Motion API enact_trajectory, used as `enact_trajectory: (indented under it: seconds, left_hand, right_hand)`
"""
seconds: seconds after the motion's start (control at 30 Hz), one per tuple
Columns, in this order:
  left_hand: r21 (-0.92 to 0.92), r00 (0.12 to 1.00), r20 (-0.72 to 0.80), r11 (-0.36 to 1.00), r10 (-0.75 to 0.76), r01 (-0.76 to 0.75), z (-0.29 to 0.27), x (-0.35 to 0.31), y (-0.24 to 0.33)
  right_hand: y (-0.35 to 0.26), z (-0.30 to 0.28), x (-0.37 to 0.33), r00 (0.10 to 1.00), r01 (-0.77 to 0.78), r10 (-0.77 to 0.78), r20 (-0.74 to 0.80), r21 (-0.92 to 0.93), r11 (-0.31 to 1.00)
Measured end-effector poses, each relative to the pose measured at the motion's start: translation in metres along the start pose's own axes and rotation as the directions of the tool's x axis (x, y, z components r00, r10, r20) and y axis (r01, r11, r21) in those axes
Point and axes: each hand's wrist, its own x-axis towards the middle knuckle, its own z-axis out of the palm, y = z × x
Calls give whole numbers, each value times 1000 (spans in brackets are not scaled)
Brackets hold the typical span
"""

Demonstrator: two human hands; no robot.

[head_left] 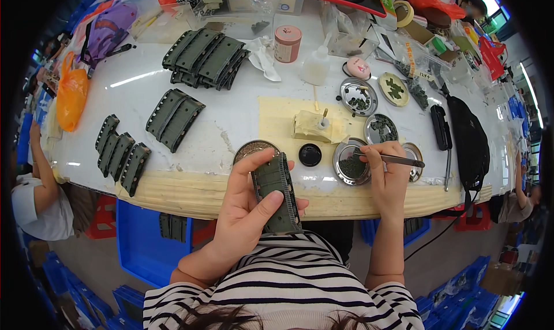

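Note:
My left hand (236,217) is closed around a dark green, slightly curved plastic panel (268,177) with ridged long edges, tilted upright above the table's front edge. The thumb presses on its face. In my right hand (388,180) a pair of dark tweezers (411,161) is pinched. Their tips reach over a round metal dish (340,150) with small dark green bits in it. Beside that dish stands a round black jar lid or cap (310,155). A dish of brownish grains (245,149) is partly hidden behind my left hand.
Similar green panels lie in a stack (208,58), a pair (173,119) and a small group (121,154) at left. A tape-covered block (309,128), a squeeze bottle (316,67) and a pink tin (287,44) stand farther back. More metal dishes (381,128) and a black pouch (466,139) are at right.

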Motion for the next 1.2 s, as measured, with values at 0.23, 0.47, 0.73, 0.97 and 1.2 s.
enact_trajectory:
  seconds: [0.23,0.47,0.73,0.97,1.2]
  left_hand:
    - [24,998,25,998,-66,65,-4,1,-7]
    - [121,994,33,988,-102,97,1,10,-12]
    - [483,992,125,871,34,-90,-2,21,-17]
    - [316,995,99,948,2,-33,-4,20,-23]
    - [54,993,58,994,-101,98,3,19,-20]
  right_hand:
    - [6,-1,-1,997,64,-63,40,-27,998]
    - [-39,-12,1,953,287,-297,52,154,946]
    - [-76,-7,-7,661,747,-733,160,-49,663]
    - [-72,-1,-7,673,726,-726,143,59,685]
    - [-63,7,-13,943,126,-281,177,592,796]
